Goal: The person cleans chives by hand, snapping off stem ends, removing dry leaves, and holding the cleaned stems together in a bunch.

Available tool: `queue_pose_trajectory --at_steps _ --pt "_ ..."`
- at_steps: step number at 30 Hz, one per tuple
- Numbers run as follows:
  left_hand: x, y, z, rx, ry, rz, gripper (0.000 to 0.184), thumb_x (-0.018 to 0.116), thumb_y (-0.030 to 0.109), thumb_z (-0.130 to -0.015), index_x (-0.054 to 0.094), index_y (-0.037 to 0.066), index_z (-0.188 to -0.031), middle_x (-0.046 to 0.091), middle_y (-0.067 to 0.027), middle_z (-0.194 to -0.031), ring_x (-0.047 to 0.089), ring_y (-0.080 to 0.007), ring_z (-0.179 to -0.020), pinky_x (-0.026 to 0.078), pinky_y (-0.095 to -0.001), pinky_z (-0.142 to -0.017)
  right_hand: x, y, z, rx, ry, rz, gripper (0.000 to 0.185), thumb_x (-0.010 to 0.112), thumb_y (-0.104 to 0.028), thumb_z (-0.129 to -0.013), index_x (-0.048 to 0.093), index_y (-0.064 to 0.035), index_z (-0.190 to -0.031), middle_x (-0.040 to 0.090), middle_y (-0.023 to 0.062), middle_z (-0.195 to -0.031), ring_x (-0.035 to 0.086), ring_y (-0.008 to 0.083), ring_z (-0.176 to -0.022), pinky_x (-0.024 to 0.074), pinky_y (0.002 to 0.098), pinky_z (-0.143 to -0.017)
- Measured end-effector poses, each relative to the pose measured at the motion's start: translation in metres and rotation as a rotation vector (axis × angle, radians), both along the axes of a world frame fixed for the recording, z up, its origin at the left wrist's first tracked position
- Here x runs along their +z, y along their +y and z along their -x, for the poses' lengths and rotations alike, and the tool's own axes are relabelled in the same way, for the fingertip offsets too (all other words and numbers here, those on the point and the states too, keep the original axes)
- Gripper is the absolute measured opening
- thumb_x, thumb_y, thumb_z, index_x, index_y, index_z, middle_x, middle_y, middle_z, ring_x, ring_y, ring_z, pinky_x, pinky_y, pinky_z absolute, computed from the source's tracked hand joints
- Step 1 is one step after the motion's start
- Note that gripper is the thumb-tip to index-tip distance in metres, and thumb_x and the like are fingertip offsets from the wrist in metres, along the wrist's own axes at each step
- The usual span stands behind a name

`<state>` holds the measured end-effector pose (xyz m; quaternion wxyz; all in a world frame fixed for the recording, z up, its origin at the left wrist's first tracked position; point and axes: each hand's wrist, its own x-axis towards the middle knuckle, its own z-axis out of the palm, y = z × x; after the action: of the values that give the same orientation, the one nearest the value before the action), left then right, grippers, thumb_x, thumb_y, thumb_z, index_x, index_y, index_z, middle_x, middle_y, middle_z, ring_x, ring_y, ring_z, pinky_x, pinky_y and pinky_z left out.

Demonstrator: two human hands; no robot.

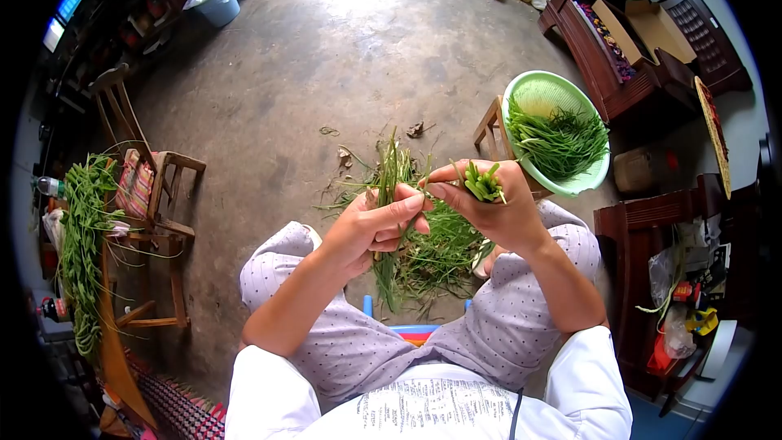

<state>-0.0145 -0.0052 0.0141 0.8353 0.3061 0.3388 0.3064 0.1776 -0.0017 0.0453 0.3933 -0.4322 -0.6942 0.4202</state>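
Note:
My left hand (383,224) is closed around a loose bundle of long thin green stems (391,171), which stick out above and below it. Close beside it, my right hand (497,195) pinches a thin stem between thumb and forefinger. A tight bunch of green stalks (484,182), ends up, is also held in its curled fingers. The fingertips of both hands nearly meet. Beneath them, a heap of green stems and scraps (444,253) lies on the floor between my feet. A light green basket (601,165) at the right holds long green leaves (558,143).
The basket rests on a wooden stool (491,130). At the left are a wooden chair (167,171) and a pile of leafy greens (88,236). A blue bucket (220,8) stands at the back left. Dark wooden furniture with a cardboard box (660,28) is at the right.

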Motion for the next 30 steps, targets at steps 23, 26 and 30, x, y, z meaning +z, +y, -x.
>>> queue_pose_trajectory --at_steps 23,26,30 --pt "-0.008 0.003 0.004 -0.042 -0.093 0.029 0.021 0.058 0.024 -0.087 0.058 0.005 -0.097 0.059 0.003 -0.072 0.032 0.0031 -0.045 0.022 -0.0129 -0.037 0.005 -0.001 -0.006 -0.02 -0.211 -0.27 0.021 0.067 -0.003 -0.071 0.063 0.0004 -0.091 0.064 0.0165 -0.08 0.065 0.0293 -0.071 0.0508 0.0312 -0.061" --pt "-0.008 0.003 0.004 -0.041 -0.078 0.03 0.021 0.058 0.024 -0.087 0.058 0.005 -0.097 0.06 0.0024 -0.072 0.033 0.0034 -0.046 0.023 -0.0125 -0.038 0.007 0.001 -0.01 -0.069 -0.194 -0.242 0.019 0.066 -0.003 -0.072 0.064 0.0003 -0.09 0.065 0.0154 -0.079 0.066 0.0245 -0.069 0.0498 0.0288 -0.06" --pt "-0.007 0.002 0.005 -0.039 -0.086 0.026 0.021 0.059 0.023 -0.086 0.058 0.005 -0.097 0.06 0.0018 -0.073 0.034 0.0039 -0.046 0.023 -0.0118 -0.038 0.01 0.001 -0.013 -0.088 -0.161 -0.174 0.017 0.066 -0.003 -0.073 0.065 0.001 -0.089 0.065 0.0137 -0.078 0.065 0.0178 -0.066 0.0485 0.0262 -0.059"
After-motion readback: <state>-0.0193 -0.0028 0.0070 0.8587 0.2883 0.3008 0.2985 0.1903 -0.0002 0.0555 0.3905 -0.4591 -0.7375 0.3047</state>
